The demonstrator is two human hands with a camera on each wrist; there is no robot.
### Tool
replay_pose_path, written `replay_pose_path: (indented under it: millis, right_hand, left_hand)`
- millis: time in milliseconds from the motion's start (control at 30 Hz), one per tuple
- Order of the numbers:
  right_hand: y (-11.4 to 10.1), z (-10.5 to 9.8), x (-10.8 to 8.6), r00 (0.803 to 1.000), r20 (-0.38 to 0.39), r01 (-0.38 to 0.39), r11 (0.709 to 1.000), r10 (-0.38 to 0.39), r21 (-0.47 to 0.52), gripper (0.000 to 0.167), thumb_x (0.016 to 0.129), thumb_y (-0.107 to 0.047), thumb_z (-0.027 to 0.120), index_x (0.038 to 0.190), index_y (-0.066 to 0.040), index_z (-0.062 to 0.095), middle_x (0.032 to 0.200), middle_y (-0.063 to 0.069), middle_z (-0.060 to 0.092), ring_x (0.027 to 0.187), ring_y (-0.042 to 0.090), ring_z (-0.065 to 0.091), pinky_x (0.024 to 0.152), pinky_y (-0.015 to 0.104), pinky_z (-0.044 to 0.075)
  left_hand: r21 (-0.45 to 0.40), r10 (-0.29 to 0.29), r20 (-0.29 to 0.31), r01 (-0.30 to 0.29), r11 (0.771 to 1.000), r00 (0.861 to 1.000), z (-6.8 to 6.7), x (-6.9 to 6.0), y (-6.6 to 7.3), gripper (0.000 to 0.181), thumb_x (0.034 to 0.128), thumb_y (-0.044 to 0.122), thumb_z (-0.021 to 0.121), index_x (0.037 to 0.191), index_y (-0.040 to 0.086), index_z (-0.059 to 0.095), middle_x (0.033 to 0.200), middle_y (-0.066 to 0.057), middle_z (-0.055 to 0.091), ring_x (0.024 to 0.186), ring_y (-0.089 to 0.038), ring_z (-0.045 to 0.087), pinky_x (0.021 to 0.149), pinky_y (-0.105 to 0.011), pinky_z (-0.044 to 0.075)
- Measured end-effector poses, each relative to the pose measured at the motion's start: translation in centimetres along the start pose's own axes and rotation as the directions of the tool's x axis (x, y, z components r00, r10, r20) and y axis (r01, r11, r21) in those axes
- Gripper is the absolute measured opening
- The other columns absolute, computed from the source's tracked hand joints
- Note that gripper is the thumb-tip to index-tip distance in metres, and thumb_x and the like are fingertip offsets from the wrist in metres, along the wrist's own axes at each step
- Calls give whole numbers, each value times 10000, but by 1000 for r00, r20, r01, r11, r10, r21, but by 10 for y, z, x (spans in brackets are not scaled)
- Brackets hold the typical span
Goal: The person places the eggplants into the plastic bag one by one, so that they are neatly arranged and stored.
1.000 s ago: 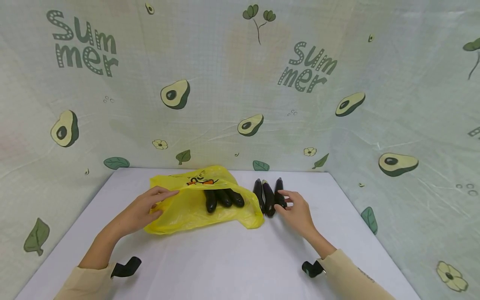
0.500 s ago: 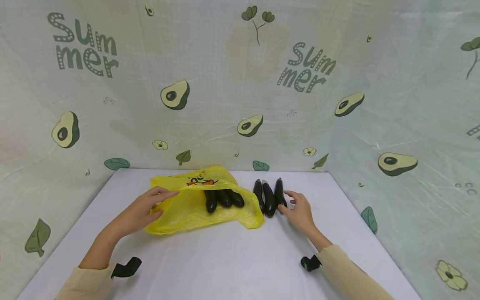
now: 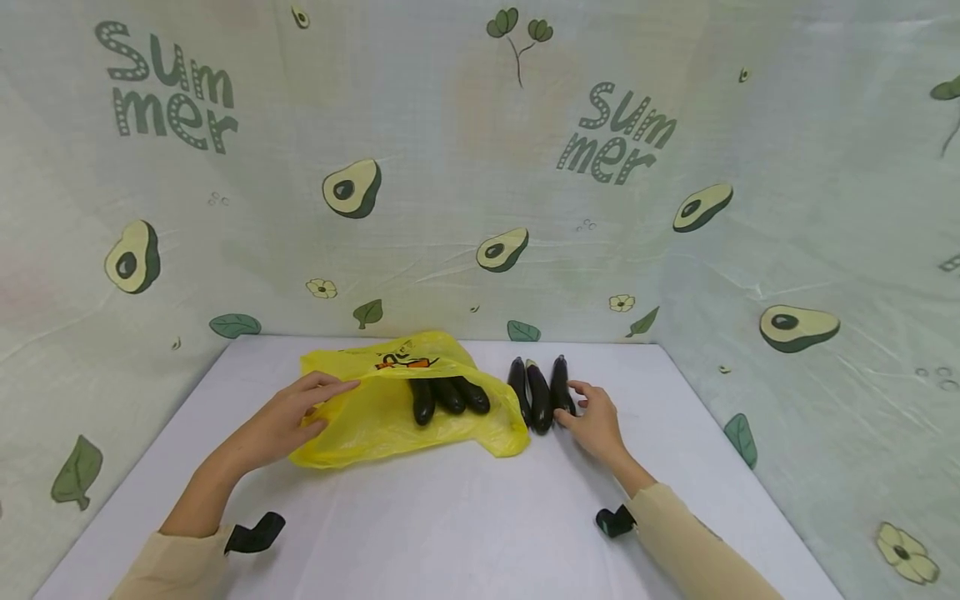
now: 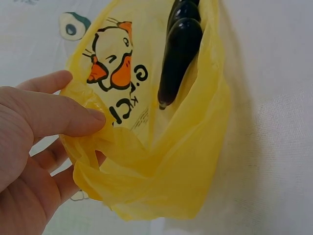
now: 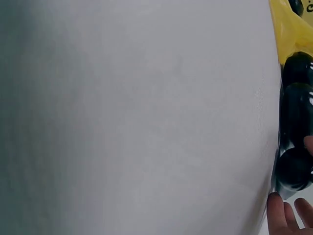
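Observation:
A yellow plastic bag (image 3: 360, 437) lies on its side with its mouth facing me. Inside it are three dark eggplants (image 3: 422, 404), their ends showing; one eggplant (image 4: 180, 56) is large in the left wrist view. My left hand (image 3: 279, 421) pinches the rim of the bag at its left between thumb and fingers. Right of the bag, three more eggplants (image 3: 538, 400) lie side by side. My right hand (image 3: 597, 427) is beside the rightmost eggplant (image 3: 560, 385), thumb and fingers spread loosely about its near end. Fingertips (image 5: 275, 199) appear just off the eggplant in the right wrist view.
A white-covered table (image 3: 420, 533) lies beneath everything. Behind and beside it hangs a pale cloth backdrop (image 3: 442, 200) printed with avocados and leaves. Black wrist mounts (image 3: 255, 533) stick out from both sleeves.
My right hand's fingers have loosened from the rightmost eggplant and shifted slightly right, leaving it lying beside the other two. The left hand and bag stay where they were.

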State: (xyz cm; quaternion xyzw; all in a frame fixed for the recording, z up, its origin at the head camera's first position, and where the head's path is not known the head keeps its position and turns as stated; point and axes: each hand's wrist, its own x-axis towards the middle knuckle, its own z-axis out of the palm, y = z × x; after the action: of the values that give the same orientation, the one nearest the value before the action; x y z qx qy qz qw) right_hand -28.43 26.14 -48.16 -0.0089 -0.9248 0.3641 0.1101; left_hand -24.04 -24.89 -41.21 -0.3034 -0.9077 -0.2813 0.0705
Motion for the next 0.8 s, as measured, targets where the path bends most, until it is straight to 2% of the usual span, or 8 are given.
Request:
replay_pose_path:
  millis: [500, 800]
  right_hand:
    - [3, -2, 4, 999, 22, -31, 999, 31, -8, 613, 932, -138, 807, 1486, -16, 573, 1373, 264, 631, 1189, 417, 651, 1011, 544, 548]
    - [9, -9, 5, 1000, 22, 10, 1000, -9, -24, 534, 929, -119, 790, 1423, 7, 633, 1287, 250, 692, 1119, 413, 693, 973, 539, 553]
  left_hand:
    - [-2, 13, -6, -13, 1000, 1000, -1, 1, -1, 718, 894, -112, 767, 1543, 126, 573, 1351, -52, 598, 918, -104, 528, 730, -256, 502]
    - [-5, 8, -2, -8, 1000, 1000, 0, 1, 0, 715, 896, -113, 763, 1543, 127, 572, 1347, -52, 599, 905, -99, 524, 724, -253, 498]
